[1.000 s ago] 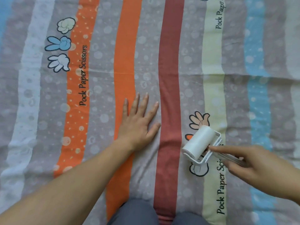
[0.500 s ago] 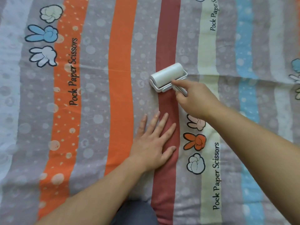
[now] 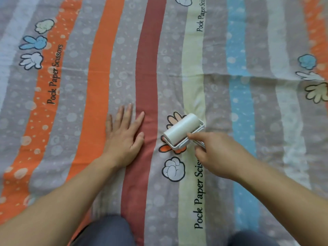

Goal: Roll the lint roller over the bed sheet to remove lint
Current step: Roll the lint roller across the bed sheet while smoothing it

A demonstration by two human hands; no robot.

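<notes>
A white lint roller (image 3: 181, 130) lies pressed on the striped bed sheet (image 3: 248, 107), over the printed hand drawings beside the pale yellow stripe. My right hand (image 3: 218, 155) grips its handle from the lower right, index finger stretched along the frame. My left hand (image 3: 124, 137) lies flat on the sheet to the roller's left, fingers spread, palm down across the grey and dark red stripes, holding nothing.
The sheet fills the whole view, with orange, red, yellow and blue stripes and a fold crease (image 3: 230, 76) running across it above the roller. My knees in grey trousers (image 3: 106, 231) show at the bottom edge.
The roller has come back from the far position on the red stripe toward me and to the right, onto the hand drawings. My left hand stays flat on the sheet.
</notes>
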